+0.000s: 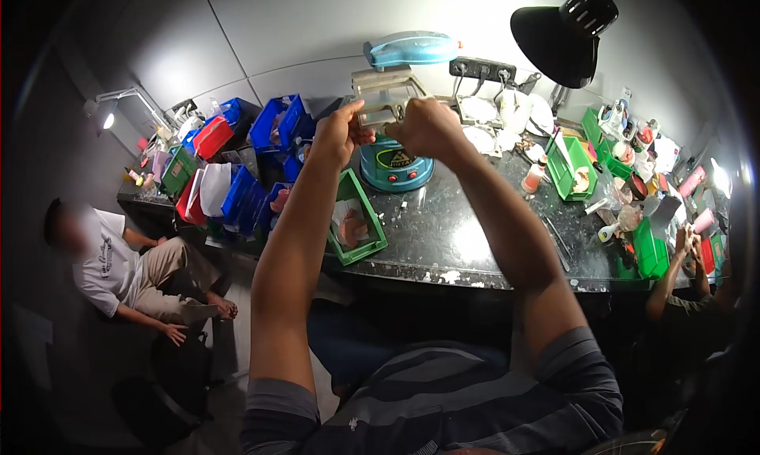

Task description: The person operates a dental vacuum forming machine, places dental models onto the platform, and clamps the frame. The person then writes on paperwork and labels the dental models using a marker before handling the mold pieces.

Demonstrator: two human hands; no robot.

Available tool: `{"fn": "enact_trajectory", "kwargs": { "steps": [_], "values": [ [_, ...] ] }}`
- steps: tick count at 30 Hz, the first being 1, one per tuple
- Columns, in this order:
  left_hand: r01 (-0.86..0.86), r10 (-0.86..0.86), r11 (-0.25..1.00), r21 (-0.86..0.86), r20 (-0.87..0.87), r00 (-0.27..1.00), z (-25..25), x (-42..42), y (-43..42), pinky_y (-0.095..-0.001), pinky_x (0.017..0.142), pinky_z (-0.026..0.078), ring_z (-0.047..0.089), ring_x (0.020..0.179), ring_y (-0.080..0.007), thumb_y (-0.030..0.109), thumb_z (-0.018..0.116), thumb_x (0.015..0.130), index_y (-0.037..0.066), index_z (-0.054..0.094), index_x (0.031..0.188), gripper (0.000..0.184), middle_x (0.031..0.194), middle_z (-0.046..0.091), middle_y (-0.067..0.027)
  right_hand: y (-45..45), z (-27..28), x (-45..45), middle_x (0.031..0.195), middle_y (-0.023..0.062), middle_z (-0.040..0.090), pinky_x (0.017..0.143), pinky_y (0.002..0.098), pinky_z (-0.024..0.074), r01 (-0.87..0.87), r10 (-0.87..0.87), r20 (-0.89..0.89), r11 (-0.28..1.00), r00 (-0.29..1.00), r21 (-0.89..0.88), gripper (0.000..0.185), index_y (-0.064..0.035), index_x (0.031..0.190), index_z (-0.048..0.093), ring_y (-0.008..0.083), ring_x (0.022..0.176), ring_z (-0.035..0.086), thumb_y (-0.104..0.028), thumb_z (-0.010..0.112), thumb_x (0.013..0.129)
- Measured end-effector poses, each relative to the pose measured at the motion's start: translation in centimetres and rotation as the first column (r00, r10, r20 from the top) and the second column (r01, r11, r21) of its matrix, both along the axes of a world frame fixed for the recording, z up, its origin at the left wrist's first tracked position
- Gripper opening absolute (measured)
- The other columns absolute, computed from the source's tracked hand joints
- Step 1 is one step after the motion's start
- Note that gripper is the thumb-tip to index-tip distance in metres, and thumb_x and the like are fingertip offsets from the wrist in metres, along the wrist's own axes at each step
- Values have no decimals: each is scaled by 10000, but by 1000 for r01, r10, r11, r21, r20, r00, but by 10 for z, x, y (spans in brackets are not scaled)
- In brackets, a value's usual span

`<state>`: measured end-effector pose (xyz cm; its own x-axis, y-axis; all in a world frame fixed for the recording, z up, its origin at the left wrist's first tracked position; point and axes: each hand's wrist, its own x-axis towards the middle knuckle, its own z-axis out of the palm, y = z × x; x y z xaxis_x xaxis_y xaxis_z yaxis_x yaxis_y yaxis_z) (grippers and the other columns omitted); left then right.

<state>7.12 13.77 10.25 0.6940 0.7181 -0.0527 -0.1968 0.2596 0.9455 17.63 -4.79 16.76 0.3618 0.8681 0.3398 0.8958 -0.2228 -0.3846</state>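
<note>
My right hand (430,129) hides its fingertips from me; near the worktop's (427,233) right end, darkness obscures a person (703,306).

Both of my arms, extended forward and seen from above, converge toward the hands. My left arm (286,249) is slightly bent, its forearm slanting inward to the wrist; my right arm (514,218) bends more clearly at the elbow. The left hand (339,132) is partly open, palm turned inward, thumb parted from the curved fingers. The right hand (426,127) is closed, its back uppermost and fingers curled under; its fingertips are hidden. The hands lie near each other, apart, at similar height in the view.
</note>
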Motion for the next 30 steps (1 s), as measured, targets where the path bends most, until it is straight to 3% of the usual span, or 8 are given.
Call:
{"fn": "enact_trajectory", "kwargs": {
  "steps": [7, 10, 13, 15, 17, 18, 21, 30],
  "values": [
    [0, -1, 1000, -22, -37, 999, 3, 8, 0, -375, 706, 547, 642, 659, -255, 408, 724, 870, -7, 644, 883, 422, 730, 648, -130, 2, 11, -20, 744, 186, 715, 698, 419, 594, -8, 41, 395, 996, 918, -86, 288, 45, 905, 736, 333, 743, 740, -219, 695, 797],
    [-24, 27, 999, -44, 56, 998, 5, 9, -4, -394, 603, 569, 645, 596, -273, 259, 748, 864, -74, 635, 1009, 381, 746, 654, -168, -2, -11, -46, 867, 213, 703, 598, 327, 591, 178, -119, 801, 984, 587, 16, 429, 204, 1120, 587, 281, 758, 742, -97, 677, 828],
    [-51, 53, 998, -43, 52, 997, 6, 9, -8, -384, 592, 577, 650, 589, -259, 245, 752, 858, -64, 641, 1005, 360, 759, 664, -154, 18, -35, -25, 920, 229, 701, 576, 308, 594, 206, -103, 905, 978, 413, 17, 397, 183, 1114, 603, 258, 777, 740, -80, 663, 823],
    [-62, 64, 998, -30, 71, 995, 7, 6, -11, -374, 567, 582, 658, 578, -253, 226, 756, 854, -78, 643, 1022, 366, 780, 681, -158, 20, -38, -12, 859, 145, 684, 467, 259, 498, 177, -188, 925, 975, 331, 135, 326, 111, 1033, 655, 169, 705, 680, -109, 675, 793],
    [-90, 91, 996, -13, 66, 994, 6, 7, -12, -371, 548, 582, 662, 561, -250, 210, 756, 852, -95, 645, 1033, 371, 793, 693, -180, 13, -29, -7, 803, 147, 681, 528, 292, 549, 13, -29, 926, 1000, 377, 26, 233, 104, 921, 678, 214, 731, 707, -90, 677, 791],
    [-78, 79, 997, -16, 74, 994, 7, 6, -13, -365, 524, 579, 664, 550, -248, 195, 752, 853, -112, 641, 1040, 376, 795, 697, -195, 10, -22, -9, 788, 160, 698, 642, 354, 601, -21, 21, 775, 1000, 631, -10, 148, 54, 866, 707, 276, 782, 739, -71, 677, 794],
    [-95, 96, 995, -16, 84, 992, 8, 7, -16, -360, 508, 575, 661, 541, -242, 192, 750, 852, -108, 642, 1030, 365, 779, 692, -188, 5, 7, 2, 858, 201, 711, 658, 380, 613, -245, 347, 679, 938, 647, -246, 125, 41, 883, 702, 306, 763, 741, -49, 626, 842],
    [-132, 131, 990, 40, 26, 991, 1, 5, -21, -372, 586, 555, 648, 606, -235, 170, 719, 882, -80, 631, 975, 281, 804, 666, -149, 15, 25, 9, 766, 202, 708, 696, 427, 589, -239, 435, 459, 874, 775, -424, 134, 13, 807, 710, 305, 724, 730, -76, 623, 858]
  ]
}}
